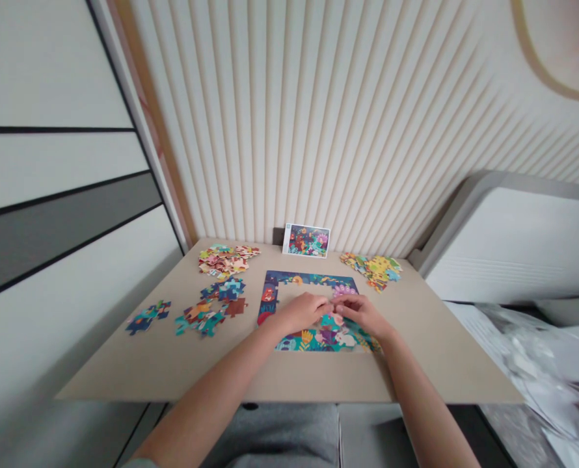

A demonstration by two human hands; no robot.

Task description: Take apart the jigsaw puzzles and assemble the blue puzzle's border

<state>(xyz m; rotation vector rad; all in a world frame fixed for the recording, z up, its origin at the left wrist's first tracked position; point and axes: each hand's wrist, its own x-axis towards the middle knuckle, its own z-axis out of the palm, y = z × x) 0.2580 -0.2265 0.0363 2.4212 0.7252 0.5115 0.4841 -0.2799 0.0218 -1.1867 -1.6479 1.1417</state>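
A partly assembled jigsaw puzzle [269, 296] lies on the table, its dark blue border joined along the top and left, with colourful sea-like pictures along the bottom and right. Bare tabletop shows inside the frame. My left hand [311, 309] rests over the middle of the puzzle, fingers bent together. From the right, my right hand [360, 313] meets it, thumb and fingers closed near the pink flower section [344, 290]. The fingertips of both hands almost touch; whatever they pinch is too small and covered to make out.
A picture card [306, 240] leans against the ribbed wall. Loose puzzle pieces lie in piles: pinkish [224, 261] at back left, yellow [377, 268] at back right, blue and brown [212, 311] left of the puzzle, and a small joined cluster [148, 317] near the table's left edge.
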